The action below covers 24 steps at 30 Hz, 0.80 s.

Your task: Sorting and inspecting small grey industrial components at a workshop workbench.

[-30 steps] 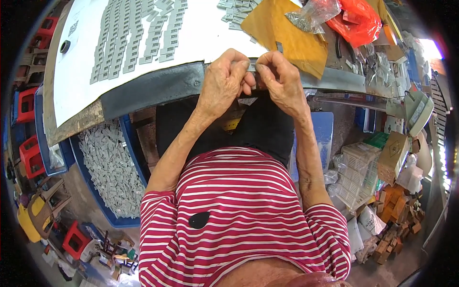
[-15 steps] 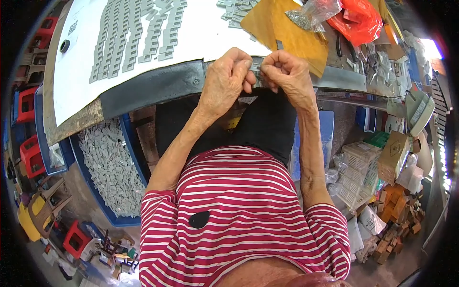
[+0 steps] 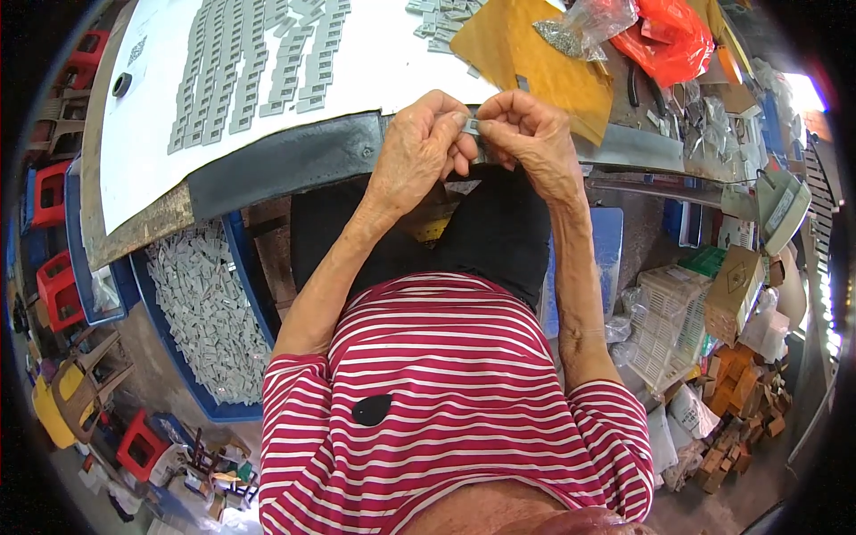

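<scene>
My left hand (image 3: pixel 417 147) pinches a small grey rectangular plastic piece (image 3: pixel 471 127) between thumb and fingers, just over the table's front edge. On the other side of the piece, my right hand (image 3: pixel 532 134) is closed, its thumb and forefinger at the piece's right end. Whether the right fingers hold a second, smaller part is hidden. Long rows of similar grey pieces (image 3: pixel 214 80) lie on the white sheet (image 3: pixel 383 62) to the far left. A loose heap of grey pieces (image 3: pixel 443 22) sits beyond my hands.
A yellow-brown cloth or paper (image 3: pixel 508 45) holds a clear bag of small metal parts (image 3: pixel 571 37). A red plastic bag (image 3: pixel 664 40) and pliers (image 3: pixel 632 85) lie at far right. Below the table, left, stands a blue bin (image 3: pixel 234 412) full of grey pieces.
My right hand has moved slightly left, closer to my left hand. The grey piece between the fingers now shows more clearly.
</scene>
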### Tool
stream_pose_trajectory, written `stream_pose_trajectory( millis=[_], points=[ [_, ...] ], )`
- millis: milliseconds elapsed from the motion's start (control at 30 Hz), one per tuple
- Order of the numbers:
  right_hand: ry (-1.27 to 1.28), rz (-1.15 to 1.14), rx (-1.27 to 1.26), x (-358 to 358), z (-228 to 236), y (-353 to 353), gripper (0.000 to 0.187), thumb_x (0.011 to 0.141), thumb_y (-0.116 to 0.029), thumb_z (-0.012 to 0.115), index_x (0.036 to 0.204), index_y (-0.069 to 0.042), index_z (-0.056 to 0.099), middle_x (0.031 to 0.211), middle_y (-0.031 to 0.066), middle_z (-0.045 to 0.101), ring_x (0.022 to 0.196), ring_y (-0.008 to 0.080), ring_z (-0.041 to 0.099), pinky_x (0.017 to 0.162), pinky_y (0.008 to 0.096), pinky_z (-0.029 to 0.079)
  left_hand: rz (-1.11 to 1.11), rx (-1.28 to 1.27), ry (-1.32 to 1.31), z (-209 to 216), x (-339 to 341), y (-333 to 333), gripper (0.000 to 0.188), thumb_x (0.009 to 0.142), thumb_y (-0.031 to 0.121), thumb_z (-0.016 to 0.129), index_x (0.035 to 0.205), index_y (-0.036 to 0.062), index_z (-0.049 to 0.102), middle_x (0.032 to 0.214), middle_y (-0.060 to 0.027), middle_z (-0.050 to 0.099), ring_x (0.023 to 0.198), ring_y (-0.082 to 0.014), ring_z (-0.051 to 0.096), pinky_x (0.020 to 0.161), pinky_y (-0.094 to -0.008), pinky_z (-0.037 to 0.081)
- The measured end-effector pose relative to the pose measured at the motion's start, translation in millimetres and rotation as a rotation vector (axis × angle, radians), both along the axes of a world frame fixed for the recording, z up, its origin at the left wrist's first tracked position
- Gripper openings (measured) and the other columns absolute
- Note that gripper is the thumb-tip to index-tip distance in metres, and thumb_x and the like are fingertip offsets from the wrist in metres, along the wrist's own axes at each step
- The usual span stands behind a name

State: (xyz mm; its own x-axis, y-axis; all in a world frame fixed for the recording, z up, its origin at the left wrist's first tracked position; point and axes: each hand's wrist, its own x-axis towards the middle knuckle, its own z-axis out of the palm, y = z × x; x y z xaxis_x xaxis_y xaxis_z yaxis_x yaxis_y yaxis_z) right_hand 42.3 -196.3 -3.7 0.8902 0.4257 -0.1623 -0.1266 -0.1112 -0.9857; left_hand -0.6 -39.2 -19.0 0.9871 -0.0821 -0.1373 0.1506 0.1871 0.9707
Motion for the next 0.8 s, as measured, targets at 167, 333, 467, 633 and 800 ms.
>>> stream_pose_trajectory(
  millis=[167, 333, 467, 633, 800],
  points=[
    [-0.001, 0.005, -0.015, -0.2, -0.5, 1.4, 0.010, 0.079, -0.006, 0.060, 0.086, 0.001, 0.058, 0.067, -0.0004, 0.056, 0.051, 0.0036, 0.048, 0.043, 0.0169, 0.036, 0.003, -0.056, 0.004, -2.9, 0.2, 1.7, 0.017, 0.091, 0.012, 0.042, 0.090, -0.0019, 0.052, 0.064, -0.0060, 0.058, 0.050, -0.0072, 0.054, 0.041, -0.0173, 0.039],
    [-0.025, 0.008, -0.034, -0.1, -0.3, 0.8, 0.009, 0.079, -0.007, 0.060, 0.083, 0.000, 0.059, 0.068, -0.0001, 0.057, 0.052, 0.0041, 0.048, 0.044, 0.0176, 0.037, -0.007, -0.055, 0.019, -1.4, 0.6, 2.1, 0.018, 0.091, 0.013, 0.043, 0.090, -0.0022, 0.052, 0.064, -0.0064, 0.058, 0.049, -0.0074, 0.054, 0.040, -0.0171, 0.038],
    [-0.026, 0.003, -0.046, -0.5, -0.3, 1.4, 0.009, 0.079, -0.007, 0.060, 0.083, 0.001, 0.059, 0.067, -0.0001, 0.057, 0.052, 0.0046, 0.049, 0.045, 0.0178, 0.039, -0.007, -0.026, 0.003, -2.0, 0.7, 2.2, 0.019, 0.091, 0.014, 0.043, 0.090, -0.0025, 0.052, 0.063, -0.0062, 0.058, 0.049, -0.0072, 0.053, 0.040, -0.0169, 0.038],
    [-0.034, 0.009, -0.063, 0.7, 1.6, 0.8, 0.008, 0.079, -0.006, 0.059, 0.082, 0.001, 0.059, 0.065, 0.0006, 0.056, 0.053, 0.0051, 0.051, 0.045, 0.0180, 0.041, -0.027, -0.014, 0.005, -2.6, 1.9, 2.5, 0.019, 0.091, 0.014, 0.043, 0.090, -0.0026, 0.052, 0.062, -0.0059, 0.058, 0.048, -0.0070, 0.053, 0.039, -0.0170, 0.038],
    [-0.066, -0.027, -0.048, -1.8, 0.6, 5.0, 0.006, 0.078, -0.005, 0.058, 0.080, 0.001, 0.058, 0.063, 0.0008, 0.055, 0.051, 0.0048, 0.050, 0.044, 0.0179, 0.040, -0.022, -0.032, 0.005, -3.4, 2.4, 2.0, 0.019, 0.091, 0.014, 0.043, 0.089, -0.0026, 0.052, 0.062, -0.0059, 0.058, 0.048, -0.0072, 0.053, 0.039, -0.0168, 0.037]
  ],
)
